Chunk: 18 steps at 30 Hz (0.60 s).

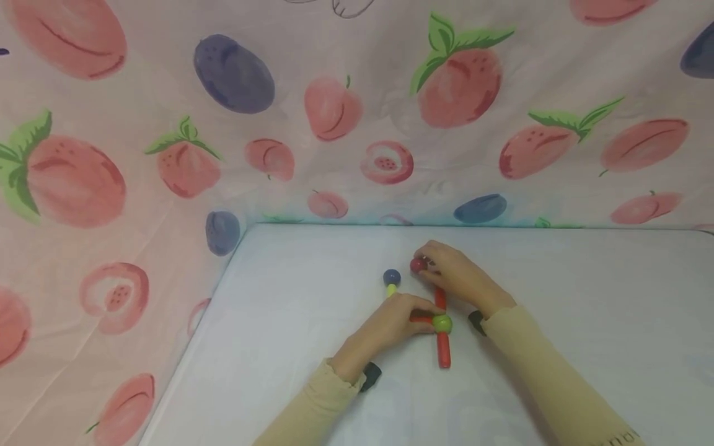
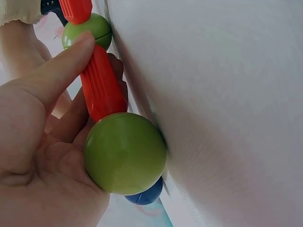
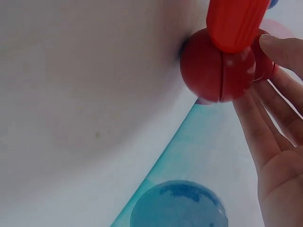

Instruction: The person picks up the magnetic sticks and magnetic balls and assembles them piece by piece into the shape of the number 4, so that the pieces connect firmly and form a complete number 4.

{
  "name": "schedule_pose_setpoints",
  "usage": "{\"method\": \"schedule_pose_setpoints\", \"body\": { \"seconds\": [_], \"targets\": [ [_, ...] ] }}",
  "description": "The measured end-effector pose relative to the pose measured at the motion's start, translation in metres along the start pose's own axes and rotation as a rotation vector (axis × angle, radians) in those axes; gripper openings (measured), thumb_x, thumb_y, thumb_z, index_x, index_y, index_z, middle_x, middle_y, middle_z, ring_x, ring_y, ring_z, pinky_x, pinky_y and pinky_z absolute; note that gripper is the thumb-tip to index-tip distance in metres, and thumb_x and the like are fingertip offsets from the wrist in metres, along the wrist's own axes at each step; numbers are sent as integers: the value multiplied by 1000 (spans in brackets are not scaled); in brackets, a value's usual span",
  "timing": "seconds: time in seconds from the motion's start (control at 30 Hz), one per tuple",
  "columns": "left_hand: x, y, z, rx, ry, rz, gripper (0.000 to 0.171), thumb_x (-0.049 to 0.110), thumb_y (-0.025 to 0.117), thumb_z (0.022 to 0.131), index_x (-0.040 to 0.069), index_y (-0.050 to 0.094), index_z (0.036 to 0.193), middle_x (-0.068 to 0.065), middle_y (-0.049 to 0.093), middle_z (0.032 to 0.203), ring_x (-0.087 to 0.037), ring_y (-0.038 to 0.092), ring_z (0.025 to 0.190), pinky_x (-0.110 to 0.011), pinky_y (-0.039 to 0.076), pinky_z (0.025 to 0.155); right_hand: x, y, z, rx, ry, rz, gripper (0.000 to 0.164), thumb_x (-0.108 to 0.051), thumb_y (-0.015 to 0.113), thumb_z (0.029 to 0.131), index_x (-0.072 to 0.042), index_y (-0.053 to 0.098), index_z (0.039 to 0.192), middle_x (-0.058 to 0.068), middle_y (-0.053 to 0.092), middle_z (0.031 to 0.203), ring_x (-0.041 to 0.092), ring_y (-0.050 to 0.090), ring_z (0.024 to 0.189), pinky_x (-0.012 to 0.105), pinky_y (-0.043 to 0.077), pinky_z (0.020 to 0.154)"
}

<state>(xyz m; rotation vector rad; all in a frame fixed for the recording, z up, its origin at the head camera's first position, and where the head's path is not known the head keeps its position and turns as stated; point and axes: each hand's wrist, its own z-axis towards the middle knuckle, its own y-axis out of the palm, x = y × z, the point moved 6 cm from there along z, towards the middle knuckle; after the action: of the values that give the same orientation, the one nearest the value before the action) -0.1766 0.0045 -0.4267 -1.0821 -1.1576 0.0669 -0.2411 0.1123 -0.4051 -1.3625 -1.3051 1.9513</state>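
My left hand [image 1: 397, 317] pinches a green ball [image 1: 442, 323] where red rods meet. From that ball one rod [image 1: 444, 350] points toward me, another [image 1: 440, 300] away. In the left wrist view, a third red rod [image 2: 103, 84] links it to a nearer green ball [image 2: 125, 153], which the left hand covers in the head view. My right hand [image 1: 458, 275] pinches a dark red ball [image 1: 418, 266] between thumb and fingers. Close in the right wrist view, a dark red ball [image 3: 218, 66] sits at a red rod's end [image 3: 236, 23], overlapping the pinched ball.
A blue ball [image 1: 392, 277] on a yellow-green rod [image 1: 392, 289] extends beyond the left hand. The white tabletop [image 1: 586, 297] meets a fruit-print curtain [image 1: 346, 142] at the back and left. Dark wrist cameras [image 1: 370, 376] sit at the sleeve cuffs.
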Motion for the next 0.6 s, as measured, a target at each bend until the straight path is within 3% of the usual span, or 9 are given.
{"method": "schedule_pose_setpoints", "body": {
  "seconds": [0.6],
  "targets": [
    [1, -1, -1, 3, 11, 1, 29, 14, 76, 87, 14, 74, 116, 7, 75, 107, 2, 64, 100, -10, 47, 92, -8, -12, -22, 49, -36, -18, 30, -10, 78, 86, -10, 64, 113, 1, 64, 104, 20, 64, 102, 40, 56, 92]
  ]
}}
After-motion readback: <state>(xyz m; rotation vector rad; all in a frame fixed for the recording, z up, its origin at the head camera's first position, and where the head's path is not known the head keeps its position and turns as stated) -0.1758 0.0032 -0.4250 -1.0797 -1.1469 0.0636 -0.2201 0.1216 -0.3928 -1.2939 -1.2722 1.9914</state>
